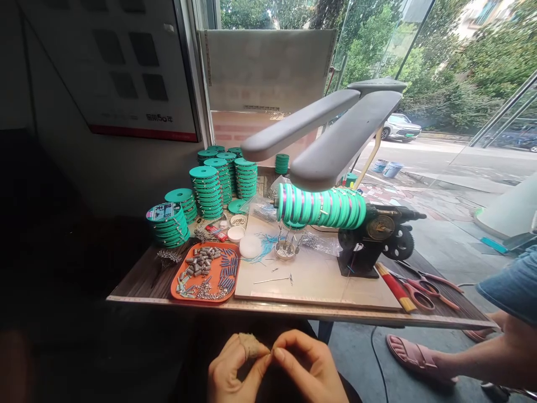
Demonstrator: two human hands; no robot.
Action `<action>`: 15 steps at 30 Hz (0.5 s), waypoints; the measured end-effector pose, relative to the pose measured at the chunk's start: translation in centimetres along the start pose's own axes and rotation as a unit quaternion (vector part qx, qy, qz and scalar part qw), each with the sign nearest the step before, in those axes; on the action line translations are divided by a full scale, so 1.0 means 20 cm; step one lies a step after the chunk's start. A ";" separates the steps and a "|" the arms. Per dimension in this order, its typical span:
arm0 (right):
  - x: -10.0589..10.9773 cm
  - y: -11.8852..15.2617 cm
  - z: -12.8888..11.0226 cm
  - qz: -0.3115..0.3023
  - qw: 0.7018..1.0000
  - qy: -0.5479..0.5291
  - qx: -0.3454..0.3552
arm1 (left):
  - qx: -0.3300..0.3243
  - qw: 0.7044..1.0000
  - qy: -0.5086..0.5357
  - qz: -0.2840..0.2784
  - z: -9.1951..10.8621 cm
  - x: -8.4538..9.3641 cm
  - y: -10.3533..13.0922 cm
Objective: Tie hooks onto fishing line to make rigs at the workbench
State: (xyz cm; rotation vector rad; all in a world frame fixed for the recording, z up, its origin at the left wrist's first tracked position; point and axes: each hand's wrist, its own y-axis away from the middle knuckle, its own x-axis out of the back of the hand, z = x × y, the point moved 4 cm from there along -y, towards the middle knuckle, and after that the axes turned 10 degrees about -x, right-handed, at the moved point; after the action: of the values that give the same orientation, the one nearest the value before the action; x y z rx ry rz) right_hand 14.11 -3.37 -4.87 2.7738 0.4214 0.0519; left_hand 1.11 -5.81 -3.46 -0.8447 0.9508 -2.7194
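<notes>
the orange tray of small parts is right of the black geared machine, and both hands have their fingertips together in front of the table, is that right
Not quite: the orange tray is left of the black geared machine, as the head view shows. The left hand and right hand do have their fingertips together in front of the table.

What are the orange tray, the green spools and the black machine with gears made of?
Orange tray: probably plastic, smooth and slightly shiny, with one even colour and rounded corners.

Green spools: plastic or firm foam, I can't tell which; they look smooth, and the same green all over.

Black machine: likely painted metal, dark and a bit glossy, with a toothed gear and chunky base.
</notes>
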 end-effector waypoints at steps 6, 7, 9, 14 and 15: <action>0.01 -0.03 0.03 -0.033 0.998 0.053 -0.003 | 0.020 0.999 0.033 0.009 -0.02 -0.01 0.01; 0.01 -0.03 0.03 -0.036 0.998 0.056 -0.002 | 0.019 0.999 0.034 0.010 -0.02 -0.01 0.01; 0.01 -0.02 0.03 -0.028 0.998 0.047 0.001 | 0.012 0.999 0.034 0.014 -0.02 -0.01 0.01; 0.00 0.00 0.00 -0.006 1.000 0.022 0.009 | -0.021 0.999 0.020 0.015 -0.01 0.00 0.01; 0.00 0.00 0.00 -0.003 1.000 0.021 0.011 | -0.030 0.999 0.016 0.015 -0.01 0.00 0.00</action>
State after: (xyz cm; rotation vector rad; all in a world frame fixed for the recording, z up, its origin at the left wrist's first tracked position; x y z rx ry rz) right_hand 14.05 -3.41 -4.77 2.7976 0.4433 0.1057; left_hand 1.04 -5.74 -3.68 -0.7926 1.0470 -2.7001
